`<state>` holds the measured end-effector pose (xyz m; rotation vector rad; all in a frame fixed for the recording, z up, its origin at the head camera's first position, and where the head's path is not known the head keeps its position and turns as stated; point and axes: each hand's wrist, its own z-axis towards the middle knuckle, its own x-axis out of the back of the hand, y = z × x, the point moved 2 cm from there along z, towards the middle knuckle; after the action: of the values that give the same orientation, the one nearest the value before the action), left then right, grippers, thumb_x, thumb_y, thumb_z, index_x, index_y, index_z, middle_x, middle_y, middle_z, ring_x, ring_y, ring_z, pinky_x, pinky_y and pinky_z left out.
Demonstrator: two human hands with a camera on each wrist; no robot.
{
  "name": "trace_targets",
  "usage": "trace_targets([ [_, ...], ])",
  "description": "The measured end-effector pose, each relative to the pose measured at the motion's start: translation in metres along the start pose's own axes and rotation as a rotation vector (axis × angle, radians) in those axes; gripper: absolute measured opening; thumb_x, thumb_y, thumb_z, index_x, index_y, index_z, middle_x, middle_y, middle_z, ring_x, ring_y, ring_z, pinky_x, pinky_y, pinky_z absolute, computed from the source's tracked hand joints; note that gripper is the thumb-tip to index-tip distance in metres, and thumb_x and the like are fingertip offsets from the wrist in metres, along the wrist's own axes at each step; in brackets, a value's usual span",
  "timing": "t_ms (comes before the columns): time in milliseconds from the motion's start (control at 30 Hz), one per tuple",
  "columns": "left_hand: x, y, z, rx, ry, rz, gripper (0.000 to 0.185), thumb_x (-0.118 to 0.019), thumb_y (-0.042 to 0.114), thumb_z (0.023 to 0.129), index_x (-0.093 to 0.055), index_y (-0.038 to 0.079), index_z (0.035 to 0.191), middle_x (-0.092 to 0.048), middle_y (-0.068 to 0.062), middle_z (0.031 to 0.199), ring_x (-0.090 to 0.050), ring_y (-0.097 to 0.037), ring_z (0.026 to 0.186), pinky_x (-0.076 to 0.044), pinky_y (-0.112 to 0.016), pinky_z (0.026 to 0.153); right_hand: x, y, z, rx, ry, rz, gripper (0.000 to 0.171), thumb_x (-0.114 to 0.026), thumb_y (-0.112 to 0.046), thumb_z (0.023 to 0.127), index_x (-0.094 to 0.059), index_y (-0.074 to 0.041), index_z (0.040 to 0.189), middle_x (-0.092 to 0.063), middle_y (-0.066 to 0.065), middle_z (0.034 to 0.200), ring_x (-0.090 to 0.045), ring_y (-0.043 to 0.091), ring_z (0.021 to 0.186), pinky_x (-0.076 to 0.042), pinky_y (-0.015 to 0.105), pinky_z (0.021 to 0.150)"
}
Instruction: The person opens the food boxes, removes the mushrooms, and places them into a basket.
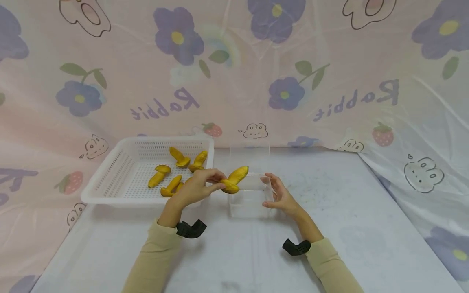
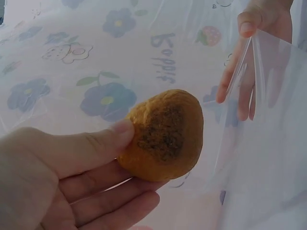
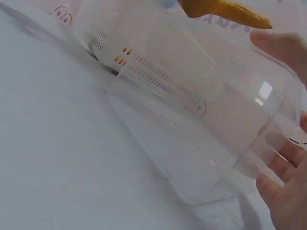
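My left hand (image 1: 199,187) pinches a yellow-orange mushroom-shaped piece (image 1: 234,179) between thumb and fingers and holds it over the left rim of a clear plastic box (image 1: 250,195). The left wrist view shows the piece's brown-centred cap end (image 2: 165,134) against my thumb. My right hand (image 1: 279,194) holds the box's right wall with fingers and thumb curled around the edge (image 3: 283,163). The box looks to have nothing in it. The piece's stem (image 3: 230,10) shows above the box in the right wrist view.
A white perforated basket (image 1: 110,179) stands left of the box with several more yellow pieces (image 1: 179,156) inside. The white table (image 1: 351,203) is backed and flanked by a pink flowered sheet (image 1: 234,73). Black wrist mounts sit on both sleeves.
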<state>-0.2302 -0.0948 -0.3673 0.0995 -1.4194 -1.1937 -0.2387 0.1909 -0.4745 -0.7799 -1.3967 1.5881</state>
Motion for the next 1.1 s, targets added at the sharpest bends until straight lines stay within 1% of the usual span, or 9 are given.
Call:
trace_targets([
  [100,0.004,-0.003,-0.006,0.028,0.028,-0.026,0.023,-0.066,0.015,0.09,-0.065,0.002,0.109,-0.072,-0.012,0.106,-0.07,-0.024,0.098,-0.058,-0.037,0.092,0.0,-0.001,0.0,-0.001,0.001,0.006,0.102,-0.081,-0.013,0.076,-0.012,0.002,0.15,-0.014,0.029,0.158,0.009,0.045,0.15,0.001,0.073,0.114],
  [233,0.011,-0.008,-0.014,0.092,0.065,-0.023,0.026,-0.066,0.017,0.09,-0.065,0.003,0.111,-0.072,-0.011,0.107,-0.069,-0.024,0.1,-0.058,-0.038,0.092,0.0,-0.001,0.0,0.0,0.0,-0.01,0.103,-0.081,-0.013,0.076,-0.011,0.003,0.15,-0.015,0.03,0.157,0.01,0.047,0.149,0.003,0.076,0.112],
  [300,0.014,-0.012,-0.017,0.113,0.089,-0.019,0.025,-0.067,0.018,0.089,-0.066,0.004,0.111,-0.072,-0.01,0.106,-0.069,-0.023,0.099,-0.058,-0.037,0.091,0.001,-0.001,0.0,-0.006,0.0,-0.02,0.103,-0.081,-0.014,0.076,-0.01,0.003,0.15,-0.015,0.029,0.158,0.011,0.047,0.149,0.004,0.077,0.111],
  [533,0.027,-0.021,-0.028,0.089,0.182,-0.005,0.023,-0.069,0.014,0.088,-0.067,0.002,0.107,-0.072,-0.014,0.104,-0.071,-0.027,0.096,-0.059,-0.035,0.089,0.001,-0.001,0.0,-0.016,-0.003,-0.024,0.104,-0.081,-0.014,0.077,-0.009,0.002,0.15,-0.01,0.029,0.159,0.012,0.047,0.149,0.004,0.075,0.112],
  [700,0.036,-0.025,-0.037,0.129,0.22,0.015,0.024,-0.068,0.015,0.089,-0.066,0.001,0.108,-0.072,-0.015,0.104,-0.07,-0.029,0.097,-0.059,-0.035,0.086,0.001,0.0,0.001,-0.015,-0.002,-0.026,0.104,-0.081,-0.014,0.077,-0.009,0.002,0.15,-0.007,0.029,0.16,0.013,0.046,0.149,0.004,0.075,0.113],
  [833,0.043,-0.027,-0.044,0.163,0.242,0.0,0.024,-0.068,0.015,0.09,-0.066,0.0,0.108,-0.071,-0.017,0.106,-0.07,-0.032,0.1,-0.059,-0.027,0.083,0.001,0.0,0.001,-0.017,0.0,-0.024,0.103,-0.081,-0.015,0.076,-0.011,0.0,0.151,-0.008,0.028,0.16,0.012,0.046,0.149,0.004,0.074,0.114],
  [1000,0.051,-0.036,-0.052,0.164,0.306,0.032,0.024,-0.07,0.012,0.087,-0.067,-0.001,0.107,-0.071,-0.018,0.104,-0.071,-0.033,0.097,-0.055,-0.012,0.078,0.001,0.0,0.001,-0.012,-0.001,-0.021,0.101,-0.08,-0.013,0.076,-0.012,-0.002,0.151,-0.009,0.03,0.159,0.012,0.045,0.149,0.003,0.073,0.114],
  [1067,0.056,-0.041,-0.056,0.171,0.336,0.066,0.024,-0.071,0.013,0.087,-0.067,0.0,0.107,-0.072,-0.017,0.104,-0.072,-0.029,0.094,-0.054,-0.009,0.076,0.001,0.001,0.001,-0.01,0.001,-0.023,0.101,-0.08,-0.012,0.076,-0.012,-0.001,0.15,-0.009,0.03,0.159,0.012,0.046,0.149,0.003,0.074,0.114],
  [1100,0.058,-0.044,-0.058,0.174,0.349,0.07,0.024,-0.071,0.013,0.087,-0.067,0.0,0.107,-0.072,-0.018,0.105,-0.073,-0.023,0.093,-0.054,-0.009,0.075,0.001,0.001,0.0,-0.008,0.001,-0.022,0.101,-0.08,-0.011,0.076,-0.012,-0.001,0.15,-0.009,0.03,0.158,0.012,0.046,0.149,0.003,0.074,0.114],
])
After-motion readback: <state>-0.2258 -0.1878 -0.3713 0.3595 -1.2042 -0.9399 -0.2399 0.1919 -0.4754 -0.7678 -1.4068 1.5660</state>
